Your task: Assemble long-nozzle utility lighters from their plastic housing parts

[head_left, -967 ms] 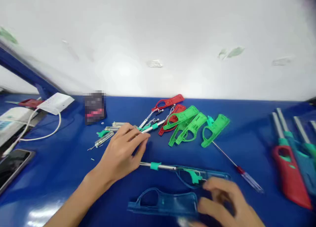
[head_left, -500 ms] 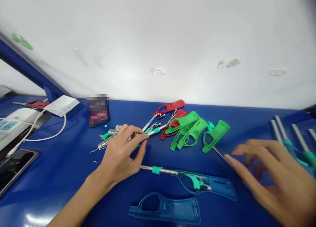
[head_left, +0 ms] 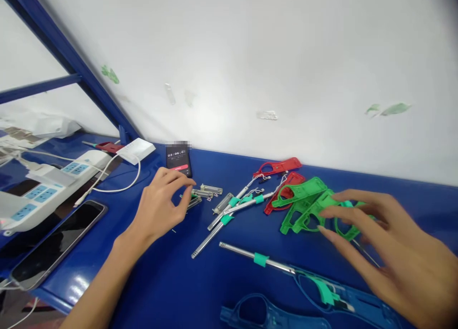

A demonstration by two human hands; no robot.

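On the screen of the dark phone (head_left: 183,161) by the wall we can read large pale digits (head_left: 176,154), 03:06, then a 0 and one more figure too blurred for us to tell. The small line beneath and the marks on the red bar (head_left: 179,167) are too tiny to read.

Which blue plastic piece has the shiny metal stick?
The upper blue piece, nearer the right hand: the metal stick, with a green band, juts from its left end. The lower blue piece, at the picture's bottom edge, shows no stick.
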